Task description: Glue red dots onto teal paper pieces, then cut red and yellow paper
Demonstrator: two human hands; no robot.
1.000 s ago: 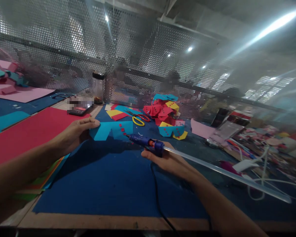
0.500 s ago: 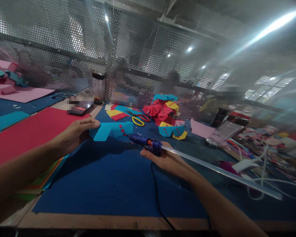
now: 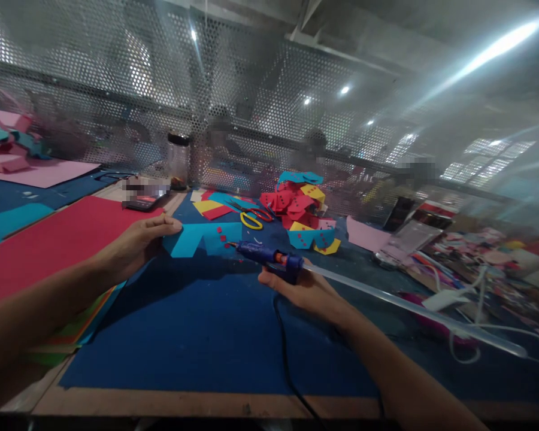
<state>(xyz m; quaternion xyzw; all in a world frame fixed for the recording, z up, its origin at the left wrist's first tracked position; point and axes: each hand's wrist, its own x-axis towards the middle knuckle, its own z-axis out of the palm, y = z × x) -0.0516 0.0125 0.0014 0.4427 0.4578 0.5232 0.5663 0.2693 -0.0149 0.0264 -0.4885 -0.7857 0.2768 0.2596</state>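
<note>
Pinched at its left end by my left hand (image 3: pixel 139 248), a folded blue paper cutout (image 3: pixel 186 239) is held up above the dark blue table covering. Several small red squares (image 3: pixel 223 238) run in a column near its right end. My right hand (image 3: pixel 299 287) is wrapped around a blue hot glue gun (image 3: pixel 267 257), whose nozzle points left at the red squares. Whether the tip touches the paper I cannot tell. A long clear glue stick (image 3: pixel 413 308) sticks out of the gun's back, and a black cord (image 3: pixel 285 359) hangs below it.
Beyond my hands lie scissors (image 3: pixel 251 221) with yellow and red handles and a pile of red, blue and yellow paper pieces (image 3: pixel 294 203). Red card (image 3: pixel 90 230) and a phone (image 3: pixel 146 199) are at left. A jar (image 3: pixel 178 161) stands behind; white cables (image 3: pixel 478 299) lie right.
My right hand and the glue gun have shifted slightly to the right, the tip a little away from the red squares. My left hand and the blue paper stay nearly in place.
</note>
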